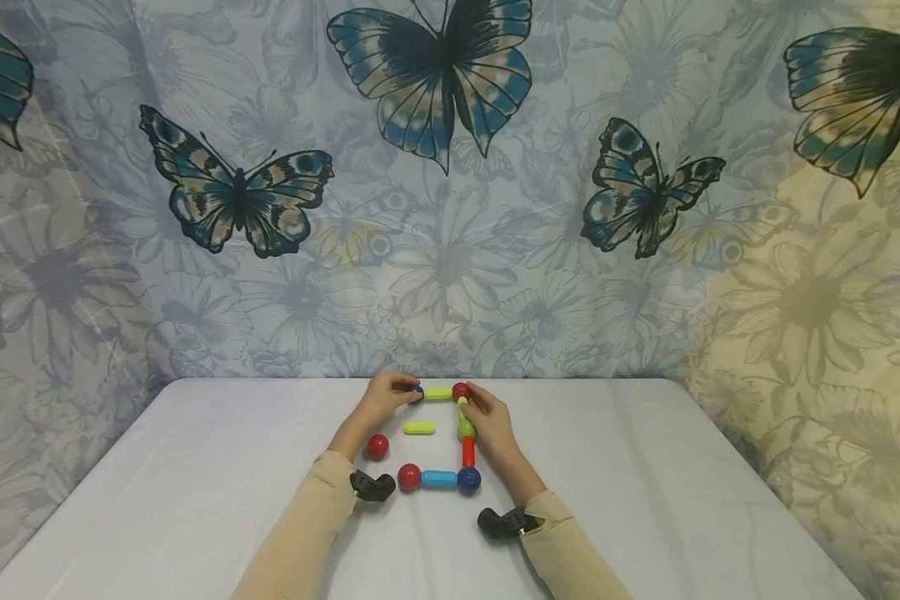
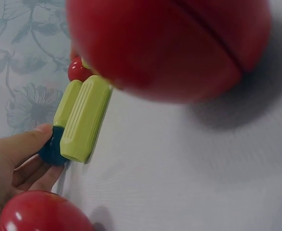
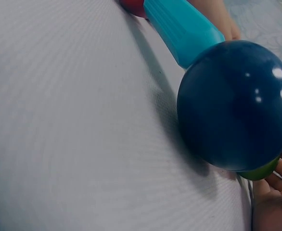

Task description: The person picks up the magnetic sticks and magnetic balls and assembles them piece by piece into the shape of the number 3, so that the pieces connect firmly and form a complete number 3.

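In the head view my left hand pinches a dark blue ball between thumb and fingers, also seen as a blue ball in the left wrist view. A yellow-green rod joins it to a red ball. My right hand grips a second yellow-green rod, its fingertips reaching that red ball. Below follow a green ball, a red rod, a dark blue ball, a light blue rod and a red ball.
A loose yellow-green rod lies inside the partial frame of rods and balls. One separate red ball sits beside my left wrist. The white table ends at a butterfly-patterned wall cloth.
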`<state>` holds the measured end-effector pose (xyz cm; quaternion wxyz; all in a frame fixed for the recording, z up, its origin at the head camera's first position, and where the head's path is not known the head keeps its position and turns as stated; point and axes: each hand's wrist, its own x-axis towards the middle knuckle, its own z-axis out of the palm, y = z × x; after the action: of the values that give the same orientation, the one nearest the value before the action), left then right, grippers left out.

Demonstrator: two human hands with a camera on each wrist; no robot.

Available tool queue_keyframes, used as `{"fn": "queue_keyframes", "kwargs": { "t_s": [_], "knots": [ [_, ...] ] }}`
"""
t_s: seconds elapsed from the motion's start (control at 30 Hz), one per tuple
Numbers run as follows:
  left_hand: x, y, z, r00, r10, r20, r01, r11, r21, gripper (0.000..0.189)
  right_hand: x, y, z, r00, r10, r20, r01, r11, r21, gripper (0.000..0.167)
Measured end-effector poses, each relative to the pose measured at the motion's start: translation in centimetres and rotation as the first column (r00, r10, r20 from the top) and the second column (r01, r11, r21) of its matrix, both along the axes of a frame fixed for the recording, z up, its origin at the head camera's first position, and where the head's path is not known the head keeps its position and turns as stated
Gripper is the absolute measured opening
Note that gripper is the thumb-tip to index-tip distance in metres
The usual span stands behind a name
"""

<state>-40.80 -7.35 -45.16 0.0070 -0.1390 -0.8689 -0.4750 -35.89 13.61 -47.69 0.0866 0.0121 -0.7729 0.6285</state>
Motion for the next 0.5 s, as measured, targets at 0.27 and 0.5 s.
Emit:
{"fn": "queue_keyframes", "kwargs": {
  "t_s": [0.27,0.5],
  "knots": [
    [0.18,0.14,0.14,1.0,-0.003,0.015,0.003,1.0,0.011,0.03,0.28,0.03,0.23,1.0,0.005,0.001,-0.005,1.0,-0.013,0.046],
    [0.26,0.13,0.04,1.0,-0.001,0.005,0.001,1.0,0.003,0.032,0.23,0.08,0.22,1.0,0.006,0.0,-0.006,1.0,-0.028,0.047]
  ]
}}
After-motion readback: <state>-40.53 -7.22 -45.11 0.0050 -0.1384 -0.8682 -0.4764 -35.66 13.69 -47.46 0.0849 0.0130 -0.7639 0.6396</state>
